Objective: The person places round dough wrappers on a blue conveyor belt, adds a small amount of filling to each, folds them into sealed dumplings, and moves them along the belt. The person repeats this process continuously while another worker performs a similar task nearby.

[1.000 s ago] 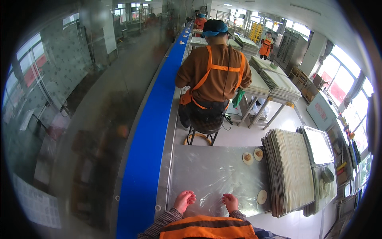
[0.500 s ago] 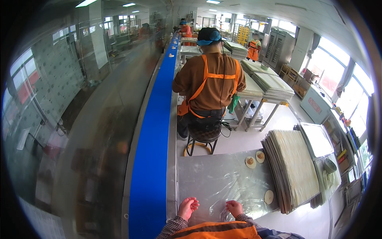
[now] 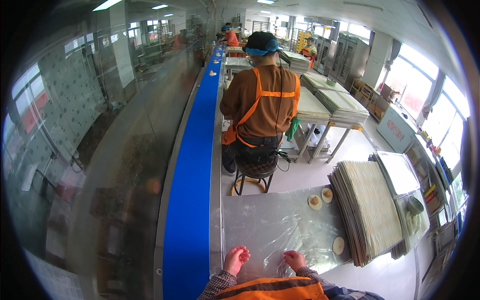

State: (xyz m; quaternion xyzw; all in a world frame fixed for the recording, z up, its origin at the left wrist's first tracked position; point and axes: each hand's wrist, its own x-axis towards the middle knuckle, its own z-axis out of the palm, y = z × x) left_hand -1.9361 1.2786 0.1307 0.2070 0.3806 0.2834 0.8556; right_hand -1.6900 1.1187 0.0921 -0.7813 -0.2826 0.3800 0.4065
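At the lower edge of the frame, we are losing both forearms and the near rim of the steel table (image 3: 260, 220) to the cut. Glare is blurring the clear plastic sheet (image 3: 280, 240), so we are not resolving its outline. Beside the stacked trays (image 3: 370, 210), the bowl (image 3: 414, 205) is hiding its contents.

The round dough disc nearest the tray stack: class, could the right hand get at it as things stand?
Probably yes. The right hand rests on the clear film, and only bare film lies between it and the disc, beside the tray stack.
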